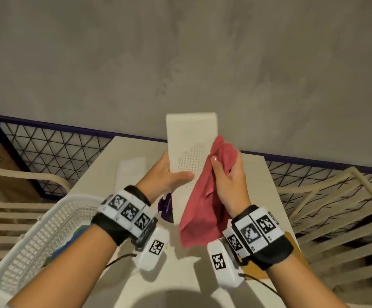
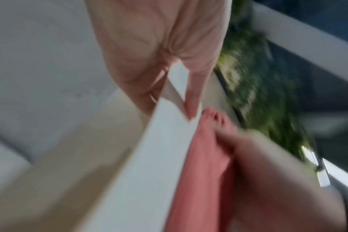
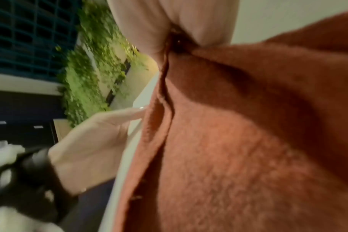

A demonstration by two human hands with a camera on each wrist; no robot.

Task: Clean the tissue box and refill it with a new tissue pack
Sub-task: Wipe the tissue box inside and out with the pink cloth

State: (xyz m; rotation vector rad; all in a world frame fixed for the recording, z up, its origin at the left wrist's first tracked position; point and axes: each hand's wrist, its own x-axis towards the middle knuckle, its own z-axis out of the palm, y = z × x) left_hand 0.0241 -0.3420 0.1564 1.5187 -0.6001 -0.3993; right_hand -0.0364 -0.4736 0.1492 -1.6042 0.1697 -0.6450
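A white tissue box (image 1: 191, 138) with a perforated oval patch is held upright above the table. My left hand (image 1: 169, 174) grips its left edge, thumb across the front. My right hand (image 1: 227, 174) clutches a red cloth (image 1: 205, 210) against the box's right side; the cloth hangs down below the hand. In the left wrist view the box (image 2: 159, 157) and the cloth (image 2: 201, 164) appear blurred, the left hand (image 2: 175, 94) pinching the box edge. The right wrist view is mostly filled by the cloth (image 3: 238, 141). A white tissue pack (image 1: 131, 174) lies on the table behind my left hand.
A white table (image 1: 258, 185) stands below my hands. A white laundry basket (image 1: 36, 241) with coloured items sits at the left. A purple item (image 1: 166, 207) peeks out beside the box. Slatted chairs (image 1: 336, 218) flank the table; a wire mesh fence (image 1: 58, 147) runs behind.
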